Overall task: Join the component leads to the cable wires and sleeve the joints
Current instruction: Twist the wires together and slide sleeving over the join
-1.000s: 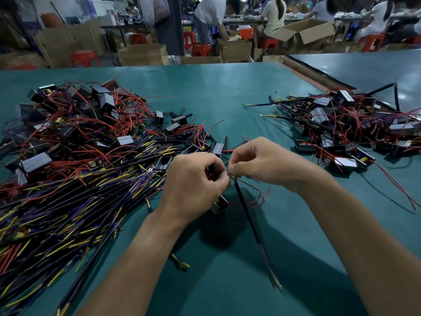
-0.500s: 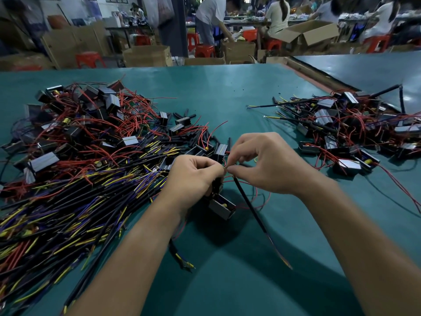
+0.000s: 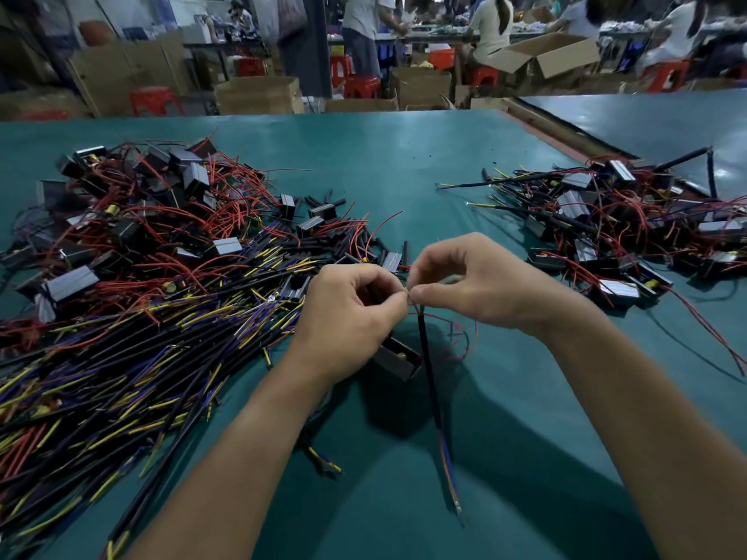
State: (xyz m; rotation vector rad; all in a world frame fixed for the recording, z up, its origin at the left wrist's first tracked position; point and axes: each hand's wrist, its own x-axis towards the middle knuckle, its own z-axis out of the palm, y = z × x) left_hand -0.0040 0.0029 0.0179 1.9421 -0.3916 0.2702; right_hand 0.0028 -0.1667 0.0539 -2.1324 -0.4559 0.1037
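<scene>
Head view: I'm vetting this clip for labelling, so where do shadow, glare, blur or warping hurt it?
Head view: a dark shadow lies on the table under the left hand and right hand, dimming the component; the cable is sharp. Head view, far side: the wide lens bows the table's edge, the people behind are soft, and pale glare lies on the second table.

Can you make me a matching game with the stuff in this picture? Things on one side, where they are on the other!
Things:
1. black cable
2. small black box
3. big wire pile
4. red stool

Places:
A. on the floor behind the table
B. hanging from the right hand
C. on the table's left side
D. tucked under the left hand

Pairs: 1-B, 2-D, 3-C, 4-A.
</scene>
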